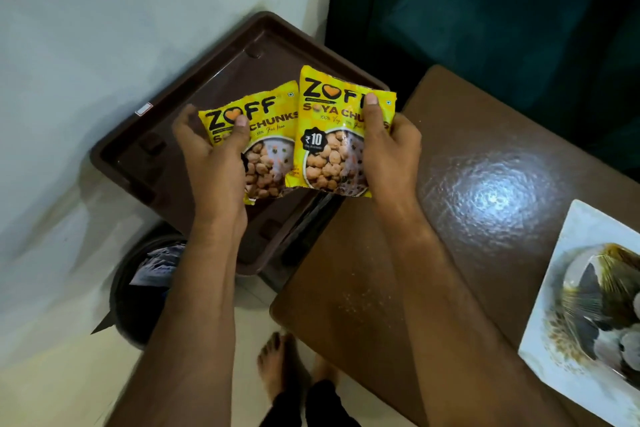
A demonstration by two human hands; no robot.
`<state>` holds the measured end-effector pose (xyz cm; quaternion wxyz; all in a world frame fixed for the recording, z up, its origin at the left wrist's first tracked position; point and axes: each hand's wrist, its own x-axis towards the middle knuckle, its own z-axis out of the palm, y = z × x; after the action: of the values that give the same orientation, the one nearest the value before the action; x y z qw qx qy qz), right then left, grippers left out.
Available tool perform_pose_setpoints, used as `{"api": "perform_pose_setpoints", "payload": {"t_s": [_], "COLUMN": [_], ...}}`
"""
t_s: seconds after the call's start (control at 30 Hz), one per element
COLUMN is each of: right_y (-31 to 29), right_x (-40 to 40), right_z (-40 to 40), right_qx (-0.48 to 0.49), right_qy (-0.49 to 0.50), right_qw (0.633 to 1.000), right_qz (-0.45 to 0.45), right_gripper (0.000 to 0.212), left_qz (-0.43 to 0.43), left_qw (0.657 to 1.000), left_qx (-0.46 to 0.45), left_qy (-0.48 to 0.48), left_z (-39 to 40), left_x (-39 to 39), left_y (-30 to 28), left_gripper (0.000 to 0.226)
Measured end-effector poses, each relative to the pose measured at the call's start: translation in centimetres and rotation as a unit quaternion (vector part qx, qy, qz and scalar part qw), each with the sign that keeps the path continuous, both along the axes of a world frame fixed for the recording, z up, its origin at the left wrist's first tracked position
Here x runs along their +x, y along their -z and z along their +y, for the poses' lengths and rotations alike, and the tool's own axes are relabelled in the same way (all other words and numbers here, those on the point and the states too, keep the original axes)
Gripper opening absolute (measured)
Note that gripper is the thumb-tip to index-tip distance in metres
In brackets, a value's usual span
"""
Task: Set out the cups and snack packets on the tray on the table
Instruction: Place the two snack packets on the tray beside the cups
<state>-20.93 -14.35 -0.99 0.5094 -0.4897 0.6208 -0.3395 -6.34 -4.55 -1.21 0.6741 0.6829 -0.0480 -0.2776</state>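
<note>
Two yellow soya chunks snack packets are held up in front of me. My left hand (211, 152) grips the left packet (268, 146) by its left edge, thumb on its front. My right hand (389, 152) grips the right packet (332, 135) by its right edge, thumb across the top. The right packet overlaps the left one. Both hang above a dark brown plastic stool or crate top (152, 149) beside the wall. A white rectangular tray (550, 291) with a printed bird picture lies on the brown table (467, 156) at the right. No cups are visible.
A dark round bin (138, 291) with cloth inside stands on the floor below the brown stool. A dark green sofa (485, 10) fills the back right. My bare feet (280, 360) stand on pale floor tiles beside the table's corner.
</note>
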Motion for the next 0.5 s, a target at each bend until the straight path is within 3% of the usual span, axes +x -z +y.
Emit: {"api": "perform_pose_setpoints", "payload": {"t_s": [0.23, 0.33, 0.5], "right_y": [-0.6, -1.2, -1.8], "right_x": [-5.5, -8.3, -13.9], "right_z": [0.5, 0.9, 1.3], "right_qx": [0.001, 0.0, -0.025], "right_qy": [0.037, 0.056, 0.116], "right_qw": [0.999, 0.998, 0.992], "right_qz": [0.002, 0.01, 0.039], "right_gripper": [0.042, 0.05, 0.044], "left_qz": [0.018, 0.02, 0.017], "left_qw": [0.999, 0.997, 0.988], "left_qx": [0.016, 0.022, 0.042], "left_qy": [0.039, 0.075, 0.15], "left_z": [-0.5, -0.9, -2.4], "left_x": [-2.6, -4.7, -9.5], "left_y": [-1.0, -1.7, -2.5], "left_gripper": [0.029, 0.026, 0.024]}}
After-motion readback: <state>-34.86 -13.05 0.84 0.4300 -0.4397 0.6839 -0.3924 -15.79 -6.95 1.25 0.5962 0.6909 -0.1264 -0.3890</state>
